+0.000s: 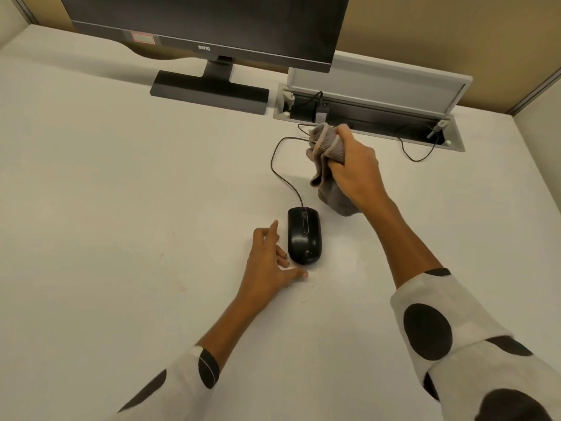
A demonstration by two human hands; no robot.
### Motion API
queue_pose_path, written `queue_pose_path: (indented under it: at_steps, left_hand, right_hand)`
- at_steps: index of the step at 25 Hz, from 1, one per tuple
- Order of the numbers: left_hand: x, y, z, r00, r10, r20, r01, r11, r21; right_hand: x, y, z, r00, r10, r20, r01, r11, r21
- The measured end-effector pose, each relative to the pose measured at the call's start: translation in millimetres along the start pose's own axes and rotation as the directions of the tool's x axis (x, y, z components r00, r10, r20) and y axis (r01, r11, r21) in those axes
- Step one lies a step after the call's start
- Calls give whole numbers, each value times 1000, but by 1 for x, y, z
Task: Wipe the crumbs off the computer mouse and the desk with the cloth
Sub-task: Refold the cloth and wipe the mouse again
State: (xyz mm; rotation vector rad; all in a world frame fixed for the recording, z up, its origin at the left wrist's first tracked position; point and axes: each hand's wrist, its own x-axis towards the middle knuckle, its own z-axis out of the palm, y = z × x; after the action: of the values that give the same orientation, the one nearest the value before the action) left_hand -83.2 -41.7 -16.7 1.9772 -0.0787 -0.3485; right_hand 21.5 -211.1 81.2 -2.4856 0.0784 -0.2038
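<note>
A black wired computer mouse [304, 235] lies on the white desk [121, 192] near the middle. My left hand [268, 262] rests on the desk just left of the mouse, fingers spread, the thumb tip by its rear edge. My right hand [353, 168] is raised beyond and right of the mouse, gripping a bunched grey cloth [326, 147] whose lower end hangs down to the desk. A few tiny dark crumbs [303, 301] dot the desk in front of the mouse, and pale specks show on the mouse's rear.
A black monitor [206, 22] on its stand [209, 91] occupies the back of the desk. To its right an open cable tray [368, 117] with a raised lid holds plugs. The mouse cable [277, 165] loops across the desk toward it. Partition walls enclose the desk.
</note>
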Motion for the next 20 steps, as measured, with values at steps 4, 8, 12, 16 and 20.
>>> queue_pose_path:
  at_steps: [4, 8, 12, 16, 20]
  left_hand:
    - [-9, 0, 11, 993, 3, -118, -13, 996, -85]
    - [-8, 1, 9, 992, 19, -122, -29, 996, -81]
    - [-7, 1, 12, 988, -8, -152, -6, 996, -88]
    - [-6, 0, 10, 989, 18, -148, -34, 994, -100]
    - [-3, -1, 9, 986, 60, -156, -69, 996, -52]
  right_hand:
    - [-5, 7, 11, 976, 219, 6, -213, 945, 248]
    - [-6, 35, -5, 841, 527, 125, -482, 624, 615]
    - [-1, 39, -12, 892, 441, 101, -368, 575, 731]
    - [-8, 20, 18, 975, 219, 28, -195, 793, 577]
    - [-48, 26, 49, 965, -2, 262, -122, 882, 456]
